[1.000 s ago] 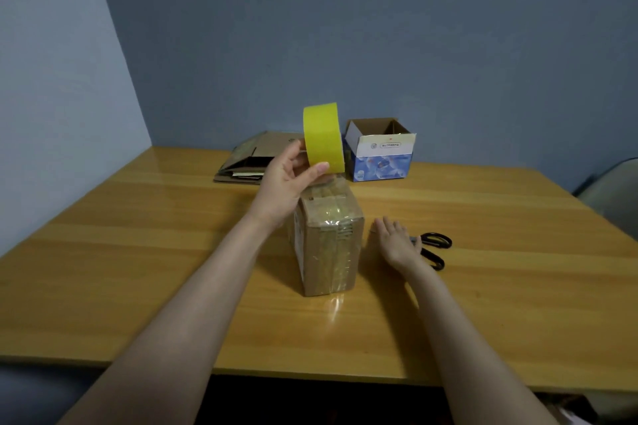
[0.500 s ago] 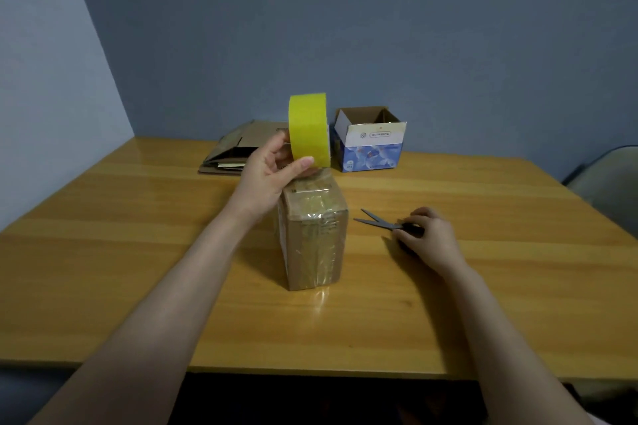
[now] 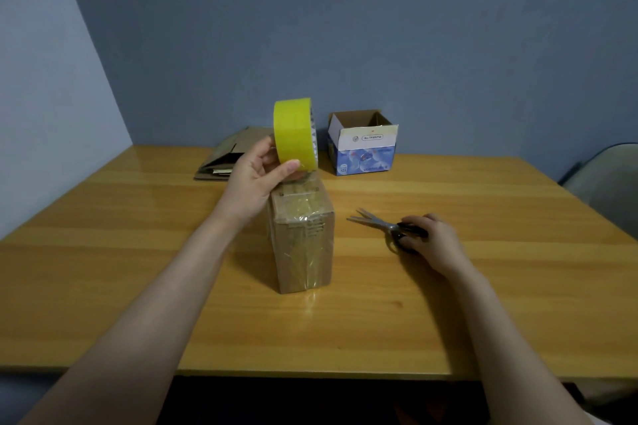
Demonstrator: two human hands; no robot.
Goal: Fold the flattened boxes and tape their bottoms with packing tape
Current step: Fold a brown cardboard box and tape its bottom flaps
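Left hand holds tape roll over brown box, right hand on scissors.

Left hand (image 3: 255,179) grips the yellow tape roll (image 3: 294,134) upright, thumb across its near face, fingers behind; roll sits just above the far end of the brown box (image 3: 302,235), which stands mid-table (image 3: 138,252) with clear tape over its top and front. Right hand (image 3: 431,241) is curled on the black handles of the scissors (image 3: 386,226), blades slightly parted and pointing toward the box, lying on the table right of it. Flattened boxes (image 3: 224,157) and an open blue-white box (image 3: 362,145) sit at the far edge.
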